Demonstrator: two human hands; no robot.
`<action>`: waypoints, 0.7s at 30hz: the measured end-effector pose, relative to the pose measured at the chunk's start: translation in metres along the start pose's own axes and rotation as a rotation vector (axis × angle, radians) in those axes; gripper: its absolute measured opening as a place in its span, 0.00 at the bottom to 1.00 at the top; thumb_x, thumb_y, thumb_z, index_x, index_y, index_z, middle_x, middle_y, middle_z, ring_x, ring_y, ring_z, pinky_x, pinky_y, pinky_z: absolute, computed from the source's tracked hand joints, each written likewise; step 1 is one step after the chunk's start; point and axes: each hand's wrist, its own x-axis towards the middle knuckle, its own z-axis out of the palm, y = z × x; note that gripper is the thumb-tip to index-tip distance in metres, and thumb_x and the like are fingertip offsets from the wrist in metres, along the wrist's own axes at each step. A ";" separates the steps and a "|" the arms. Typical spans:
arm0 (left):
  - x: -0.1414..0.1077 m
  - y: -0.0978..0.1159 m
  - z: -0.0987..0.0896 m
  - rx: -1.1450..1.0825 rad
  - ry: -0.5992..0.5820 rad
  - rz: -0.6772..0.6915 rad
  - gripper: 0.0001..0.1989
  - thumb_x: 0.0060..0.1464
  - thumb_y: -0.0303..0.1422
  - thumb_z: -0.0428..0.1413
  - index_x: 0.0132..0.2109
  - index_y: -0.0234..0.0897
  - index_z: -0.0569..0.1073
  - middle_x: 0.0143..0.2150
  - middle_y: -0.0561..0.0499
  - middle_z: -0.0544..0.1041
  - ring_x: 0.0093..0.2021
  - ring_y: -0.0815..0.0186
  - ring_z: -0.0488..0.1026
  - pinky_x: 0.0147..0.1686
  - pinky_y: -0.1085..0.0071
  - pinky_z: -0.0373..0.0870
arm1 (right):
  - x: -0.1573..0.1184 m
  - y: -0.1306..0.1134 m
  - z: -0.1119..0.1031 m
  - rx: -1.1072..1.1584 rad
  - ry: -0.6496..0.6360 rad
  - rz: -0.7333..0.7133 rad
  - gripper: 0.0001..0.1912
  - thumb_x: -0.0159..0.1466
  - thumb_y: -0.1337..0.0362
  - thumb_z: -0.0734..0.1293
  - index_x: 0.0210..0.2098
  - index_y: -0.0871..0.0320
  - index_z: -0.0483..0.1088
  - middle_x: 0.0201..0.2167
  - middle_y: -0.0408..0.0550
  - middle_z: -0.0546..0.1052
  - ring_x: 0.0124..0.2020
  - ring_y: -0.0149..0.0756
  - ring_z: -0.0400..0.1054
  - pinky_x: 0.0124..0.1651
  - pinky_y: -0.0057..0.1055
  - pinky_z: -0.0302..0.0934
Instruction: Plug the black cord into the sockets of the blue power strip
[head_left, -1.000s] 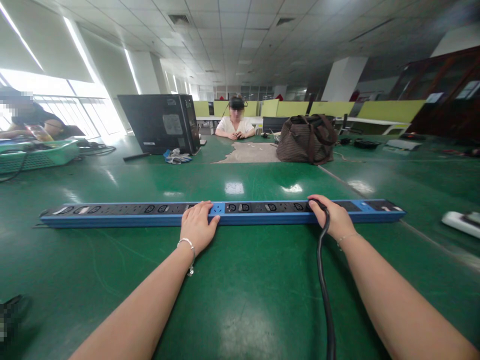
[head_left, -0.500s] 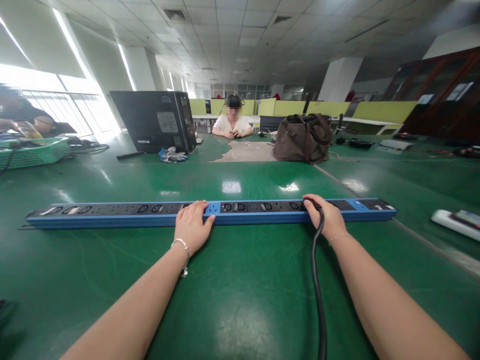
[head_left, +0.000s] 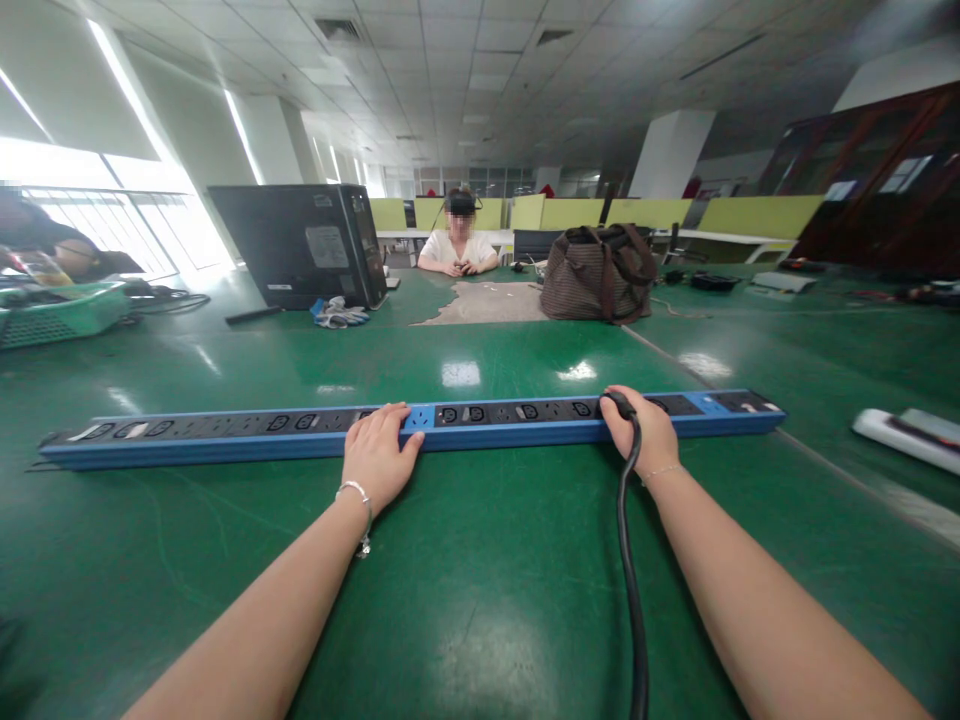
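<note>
Far L: green basket (head_left: 64, 318) on the green table (head_left: 510, 540), then blk PC tower (head_left: 277, 245) w/ gloves (head_left: 339, 313) beside it. Here's the L hand (head_left: 381, 455), laid on the blue pwr strip (head_left: 510, 437), which lies crosswise on the table; fingers close tog., thumb apart. Brown bag (head_left: 589, 280) behind, R of ctr. And the R hand (head_left: 645, 430): pinching blk plug (head_left: 619, 404) at strip's top, can't tell if fully seated, cord (head_left: 628, 530) running down nearside. Far R: white item (head_left: 900, 440), apart from strip.
</note>
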 end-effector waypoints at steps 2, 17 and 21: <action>0.000 0.000 0.000 0.003 0.000 0.005 0.20 0.56 0.40 0.47 0.53 0.38 0.67 0.57 0.46 0.70 0.58 0.58 0.63 0.58 0.57 0.54 | 0.000 0.000 0.001 -0.025 0.001 0.015 0.19 0.59 0.53 0.59 0.40 0.56 0.74 0.34 0.51 0.78 0.38 0.45 0.71 0.45 0.38 0.62; 0.000 -0.001 0.001 -0.002 0.006 0.011 0.20 0.55 0.40 0.47 0.52 0.38 0.67 0.56 0.46 0.70 0.58 0.58 0.63 0.57 0.56 0.54 | -0.001 0.005 0.009 0.055 0.090 -0.002 0.20 0.60 0.51 0.57 0.36 0.55 0.74 0.32 0.50 0.78 0.37 0.42 0.70 0.53 0.41 0.55; 0.000 -0.001 0.000 -0.004 0.005 0.009 0.20 0.55 0.40 0.47 0.53 0.38 0.67 0.56 0.46 0.70 0.58 0.58 0.63 0.58 0.56 0.54 | -0.002 0.000 0.007 0.066 0.078 0.022 0.19 0.59 0.51 0.57 0.35 0.56 0.74 0.31 0.50 0.78 0.37 0.43 0.70 0.56 0.43 0.53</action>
